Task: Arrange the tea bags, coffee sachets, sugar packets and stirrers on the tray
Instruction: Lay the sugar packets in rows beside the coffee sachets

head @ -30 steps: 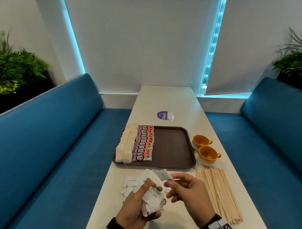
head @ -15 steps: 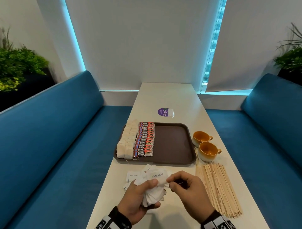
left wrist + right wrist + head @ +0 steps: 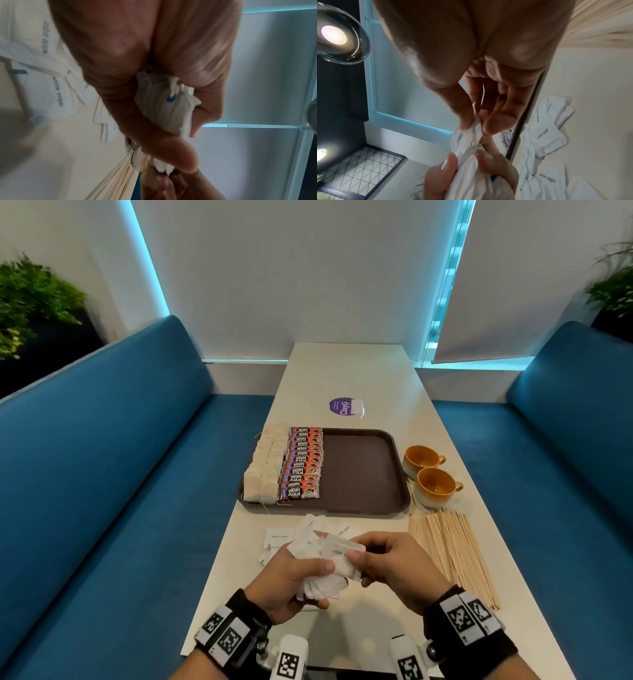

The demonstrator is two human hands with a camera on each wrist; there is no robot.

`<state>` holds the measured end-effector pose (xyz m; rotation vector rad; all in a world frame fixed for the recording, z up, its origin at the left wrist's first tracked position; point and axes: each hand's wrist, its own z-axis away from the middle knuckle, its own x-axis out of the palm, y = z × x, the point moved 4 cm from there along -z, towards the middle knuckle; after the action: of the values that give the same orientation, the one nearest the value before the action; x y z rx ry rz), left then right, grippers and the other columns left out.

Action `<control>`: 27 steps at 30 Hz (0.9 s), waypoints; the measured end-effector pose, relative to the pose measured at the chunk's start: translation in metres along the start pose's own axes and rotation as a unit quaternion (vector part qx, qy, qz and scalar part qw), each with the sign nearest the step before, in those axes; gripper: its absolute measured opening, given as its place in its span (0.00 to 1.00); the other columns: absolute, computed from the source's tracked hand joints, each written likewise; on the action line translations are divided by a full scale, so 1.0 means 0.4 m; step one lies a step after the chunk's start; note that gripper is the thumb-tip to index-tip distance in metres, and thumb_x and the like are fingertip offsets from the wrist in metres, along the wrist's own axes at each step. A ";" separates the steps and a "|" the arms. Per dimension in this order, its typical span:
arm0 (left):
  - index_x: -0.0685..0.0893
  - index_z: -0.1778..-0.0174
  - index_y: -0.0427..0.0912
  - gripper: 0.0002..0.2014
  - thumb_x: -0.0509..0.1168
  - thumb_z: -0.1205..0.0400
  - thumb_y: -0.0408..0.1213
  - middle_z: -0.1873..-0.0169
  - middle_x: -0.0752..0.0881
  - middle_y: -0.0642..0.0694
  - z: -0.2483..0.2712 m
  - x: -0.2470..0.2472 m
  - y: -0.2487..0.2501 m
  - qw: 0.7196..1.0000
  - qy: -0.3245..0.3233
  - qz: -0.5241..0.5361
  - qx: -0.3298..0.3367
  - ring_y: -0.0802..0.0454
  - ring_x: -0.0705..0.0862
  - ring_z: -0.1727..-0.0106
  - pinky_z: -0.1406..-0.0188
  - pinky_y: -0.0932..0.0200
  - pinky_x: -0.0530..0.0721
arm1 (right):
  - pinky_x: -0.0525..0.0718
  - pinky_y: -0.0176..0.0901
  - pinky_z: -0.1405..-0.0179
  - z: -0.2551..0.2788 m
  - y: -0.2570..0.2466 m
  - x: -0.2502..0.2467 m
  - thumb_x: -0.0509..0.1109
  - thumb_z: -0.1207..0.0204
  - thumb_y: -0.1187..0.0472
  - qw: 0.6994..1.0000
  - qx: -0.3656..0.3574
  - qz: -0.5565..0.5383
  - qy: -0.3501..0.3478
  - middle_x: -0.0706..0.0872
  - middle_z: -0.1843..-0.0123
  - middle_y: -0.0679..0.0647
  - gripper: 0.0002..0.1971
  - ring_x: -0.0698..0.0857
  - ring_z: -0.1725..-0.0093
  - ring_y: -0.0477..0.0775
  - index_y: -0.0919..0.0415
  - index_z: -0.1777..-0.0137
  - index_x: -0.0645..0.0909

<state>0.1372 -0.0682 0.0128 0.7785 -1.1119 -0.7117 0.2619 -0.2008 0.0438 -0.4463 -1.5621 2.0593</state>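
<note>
Both hands' fingers (image 3: pixel 356 556) pinching sugar packets (image 3: pixel 322 585)

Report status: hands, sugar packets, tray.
Left hand grips bunch of white paper sugar packets; right hand pinches top packet. More packets loose on table. Brown plastic tray right half bare, unobstructed.

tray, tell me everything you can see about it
The tray is a dark brown rectangle with rounded corners and a raised rim, plastic by its look, lying flat on the white table. Along its left side sit two columns of tea bags, then one overlapping column of red coffee sachets. The right half is bare. Neither hand touches it; two orange cups stand just right of it, loose sugar packets lie in front.
</note>
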 end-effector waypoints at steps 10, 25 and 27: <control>0.87 0.42 0.41 0.20 0.79 0.30 0.29 0.44 0.86 0.33 -0.072 -0.081 0.020 0.991 0.124 0.052 0.022 0.36 0.88 0.50 0.69 0.47 0.90 | 0.91 0.46 0.56 -0.116 -0.051 -0.060 0.78 0.22 0.64 0.998 -0.020 0.037 0.051 0.94 0.54 0.62 0.05 0.90 0.59 0.58 0.63 0.49 0.94; 0.89 0.48 0.33 0.18 0.81 0.33 0.23 0.49 0.89 0.31 -0.089 -0.354 0.060 0.934 0.354 0.023 0.033 0.32 0.86 0.59 0.70 0.41 0.89 | 0.93 0.49 0.52 -0.663 -0.183 -0.202 0.81 0.25 0.67 0.970 -0.035 0.199 0.136 0.93 0.57 0.62 0.02 0.91 0.63 0.55 0.62 0.57 0.91; 0.88 0.47 0.31 0.18 0.80 0.31 0.20 0.54 0.92 0.34 -0.108 -0.352 0.061 0.940 0.340 0.021 0.026 0.33 0.86 0.63 0.73 0.40 0.89 | 0.93 0.50 0.53 -0.741 -0.179 -0.212 0.80 0.24 0.65 0.959 -0.025 0.248 0.134 0.92 0.59 0.60 0.03 0.89 0.67 0.54 0.60 0.58 0.90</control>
<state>0.1407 0.0680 -0.0476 0.9458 -0.5148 -0.3266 0.5069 -0.0012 0.0247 -1.1855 -1.4394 2.1926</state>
